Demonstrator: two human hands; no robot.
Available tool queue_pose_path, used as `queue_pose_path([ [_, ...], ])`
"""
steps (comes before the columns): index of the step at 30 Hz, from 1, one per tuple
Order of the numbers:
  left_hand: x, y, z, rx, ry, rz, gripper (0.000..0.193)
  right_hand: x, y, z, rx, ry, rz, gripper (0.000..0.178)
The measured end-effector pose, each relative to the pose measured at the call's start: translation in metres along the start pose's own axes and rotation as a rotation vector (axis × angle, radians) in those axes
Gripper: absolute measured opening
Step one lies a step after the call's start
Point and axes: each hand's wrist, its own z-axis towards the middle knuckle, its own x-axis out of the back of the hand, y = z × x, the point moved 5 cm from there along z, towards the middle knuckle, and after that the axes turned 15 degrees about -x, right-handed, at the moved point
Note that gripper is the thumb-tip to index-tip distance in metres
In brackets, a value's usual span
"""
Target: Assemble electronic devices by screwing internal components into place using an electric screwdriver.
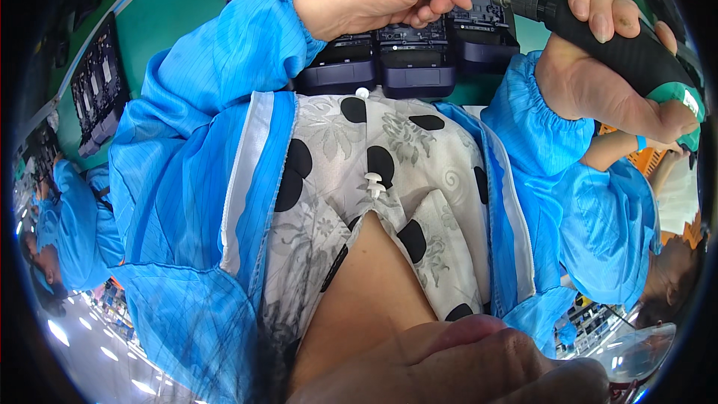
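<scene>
My right hand (591, 86) is wrapped round a black electric screwdriver (624, 56) with a green rear end, pointing left. From its metal chuck a thin bit runs to the fingertips of my left hand (374, 0). The left thumb and forefinger are pinched together at the bit's tip; whether they grip the bit or a small screw is hidden. Below and around my left hand lie several dark open housings, among them a middle housing (417, 78) and a right housing (486, 52) under the bit.
The housings lie in a row on a green work surface (172, 11). Another dark housing (97, 86) is at the far left. Co-workers in blue sit on both sides, one sleeve (609, 209) close by my right arm. An orange crate (647, 161) stands at the right.
</scene>
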Motion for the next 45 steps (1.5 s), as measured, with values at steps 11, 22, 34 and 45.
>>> queue_pose_path([
  [11, 0.010, 0.013, -0.003, 0.018, 0.158, -0.022, 0.030, 0.013, -0.015, -0.017, 0.023, -0.068, -0.128, 0.081],
  [22, 0.040, 0.014, -0.003, 0.095, 0.212, 0.098, 0.023, 0.048, 0.016, -0.025, 0.061, 0.059, -0.282, 0.072],
  [34, 0.034, 0.015, -0.003, 0.006, 0.180, 0.008, 0.022, 0.049, 0.024, -0.024, 0.031, 0.096, -0.280, 0.070],
  [45, 0.023, 0.017, -0.007, 0.112, 0.127, 0.158, 0.044, 0.049, 0.033, -0.012, -0.011, -0.035, -0.294, 0.067],
])
